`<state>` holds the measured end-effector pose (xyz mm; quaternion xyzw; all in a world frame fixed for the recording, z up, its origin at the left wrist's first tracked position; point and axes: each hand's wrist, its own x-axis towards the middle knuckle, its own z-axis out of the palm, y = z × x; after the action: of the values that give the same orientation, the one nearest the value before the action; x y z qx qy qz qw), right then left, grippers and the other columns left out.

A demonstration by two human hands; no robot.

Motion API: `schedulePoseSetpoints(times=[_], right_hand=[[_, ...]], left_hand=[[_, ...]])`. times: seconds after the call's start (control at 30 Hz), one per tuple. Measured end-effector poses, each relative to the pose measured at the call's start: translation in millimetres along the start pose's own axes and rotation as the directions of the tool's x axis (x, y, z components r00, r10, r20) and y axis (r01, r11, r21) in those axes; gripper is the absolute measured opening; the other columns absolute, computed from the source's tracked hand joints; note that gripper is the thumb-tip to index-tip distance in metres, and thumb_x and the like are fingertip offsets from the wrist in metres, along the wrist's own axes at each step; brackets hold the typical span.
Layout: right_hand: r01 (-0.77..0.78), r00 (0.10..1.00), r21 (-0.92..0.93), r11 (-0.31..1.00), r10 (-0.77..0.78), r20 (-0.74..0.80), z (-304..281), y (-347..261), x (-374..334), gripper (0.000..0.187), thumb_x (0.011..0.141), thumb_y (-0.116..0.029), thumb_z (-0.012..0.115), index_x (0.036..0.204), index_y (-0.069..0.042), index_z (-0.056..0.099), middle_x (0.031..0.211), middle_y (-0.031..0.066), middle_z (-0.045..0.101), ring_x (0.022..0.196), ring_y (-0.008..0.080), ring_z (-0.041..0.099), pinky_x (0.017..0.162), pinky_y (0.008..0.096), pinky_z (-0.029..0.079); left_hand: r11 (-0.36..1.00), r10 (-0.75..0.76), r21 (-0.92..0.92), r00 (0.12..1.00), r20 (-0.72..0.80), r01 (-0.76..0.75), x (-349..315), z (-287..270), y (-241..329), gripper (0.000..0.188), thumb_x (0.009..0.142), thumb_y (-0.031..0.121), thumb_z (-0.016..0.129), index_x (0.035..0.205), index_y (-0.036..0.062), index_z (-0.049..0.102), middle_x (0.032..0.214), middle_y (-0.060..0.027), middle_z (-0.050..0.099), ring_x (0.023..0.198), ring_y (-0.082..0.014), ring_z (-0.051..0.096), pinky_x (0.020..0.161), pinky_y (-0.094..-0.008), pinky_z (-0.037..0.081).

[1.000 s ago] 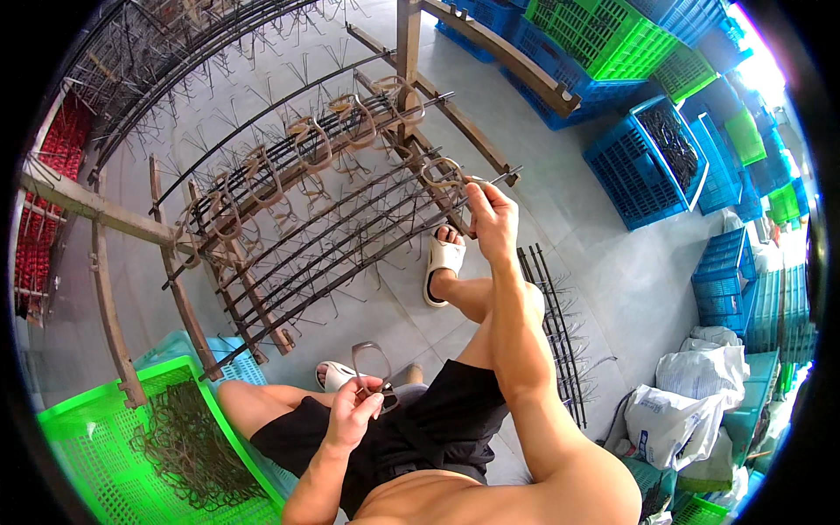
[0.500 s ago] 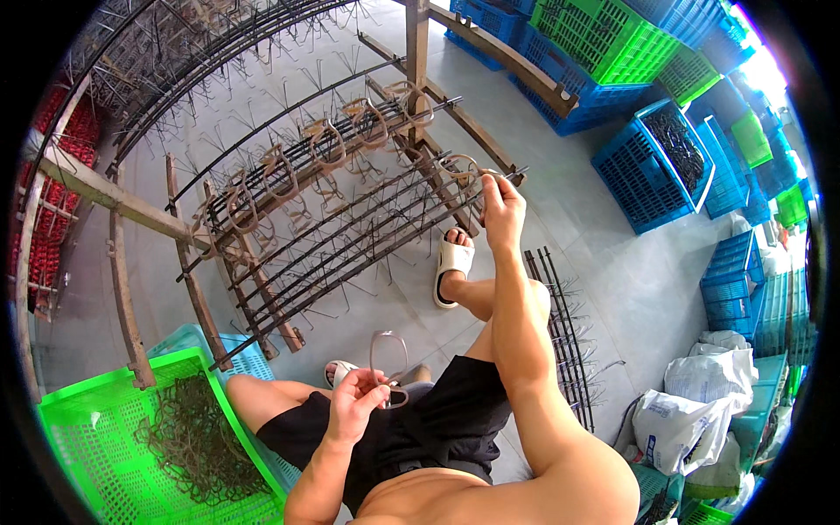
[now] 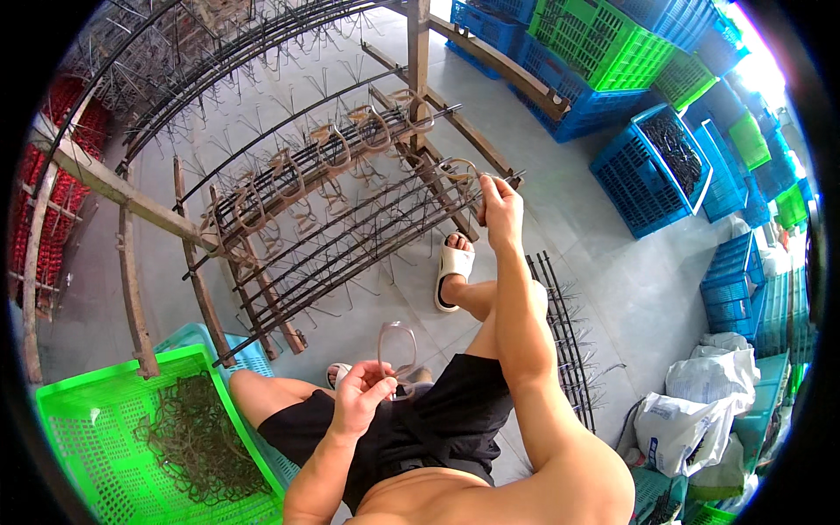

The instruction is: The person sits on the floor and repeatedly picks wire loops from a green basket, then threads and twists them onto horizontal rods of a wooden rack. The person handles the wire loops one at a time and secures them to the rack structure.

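Near my lap, my left hand (image 3: 360, 404) is closed on a translucent pinkish eyeglass frame (image 3: 414, 348), one rim standing up above the fingers. My right arm reaches forward, and my right hand (image 3: 502, 214) pinches the edge of a brownish eyeglass frame (image 3: 458, 178) at the right end of the rack's black rods. The fingertips' exact hold is partly hidden. Several similar translucent brown eyeglass frames (image 3: 333, 147) hang in a row along the rack (image 3: 420, 79), among thin bent wires that stick out from the rods.
At my left sits a green plastic basket (image 3: 74, 429) holding a tangled dark pile (image 3: 206, 446). Wired rods (image 3: 564, 328) lie on the floor right of my leg. Blue crates (image 3: 626, 188) and white sacks (image 3: 687, 429) line the right side. Red items (image 3: 52, 184) hang at far left.
My left hand has shifted slightly right and up with its eyeglass frame, which has turned a little. My right hand stays at the rod end. The view has moved slightly.
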<state>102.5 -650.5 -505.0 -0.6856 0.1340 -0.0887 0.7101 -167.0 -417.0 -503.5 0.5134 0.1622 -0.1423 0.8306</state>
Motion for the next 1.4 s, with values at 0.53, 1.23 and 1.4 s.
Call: schedulePoseSetpoints(times=[0.53, 1.23, 1.4], right_hand=[[0.250, 0.863, 0.020, 0.968, -0.233, 0.449, 33, -13, -111, 0.015, 0.090, -0.014, 0.055, 0.083, -0.001, 0.058, 0.061, 0.0004, 0.052, 0.051, 0.0065, 0.051, 0.045, 0.0223, 0.041], [-0.086, 0.994, 0.293, 0.952, 0.062, 0.091, 66, 14, -61, 0.022, 0.093, -0.017, 0.049, 0.101, -0.001, 0.061, 0.053, -0.0039, 0.042, 0.039, 0.0040, 0.036, 0.035, 0.0203, 0.031], [-0.013, 0.992, 0.075, 0.997, 0.003, 0.129, 67, 13, -68, 0.022, 0.091, -0.018, 0.053, 0.102, -0.002, 0.063, 0.051, -0.0054, 0.042, 0.039, 0.0031, 0.037, 0.036, 0.0200, 0.030]], left_hand=[[0.459, 0.838, 0.789, 0.494, -0.232, -0.408, -13, -105, 92, 0.020, 0.087, 0.009, 0.056, 0.105, 0.0010, 0.055, 0.112, -0.0112, 0.055, 0.103, -0.0170, 0.052, 0.087, -0.0307, 0.044], [0.881, -0.007, 0.239, 0.517, -0.856, 0.408, -169, -369, 14, 0.062, 0.083, 0.035, 0.050, 0.137, 0.0082, 0.034, 0.114, -0.0081, 0.052, 0.104, -0.0213, 0.051, 0.084, -0.0393, 0.041], [0.977, 0.160, 0.213, 0.681, -0.715, -0.006, -182, -353, 12, 0.060, 0.073, -0.004, 0.053, 0.131, -0.0011, 0.039, 0.090, -0.0009, 0.054, 0.079, -0.0103, 0.051, 0.065, -0.0256, 0.040]])
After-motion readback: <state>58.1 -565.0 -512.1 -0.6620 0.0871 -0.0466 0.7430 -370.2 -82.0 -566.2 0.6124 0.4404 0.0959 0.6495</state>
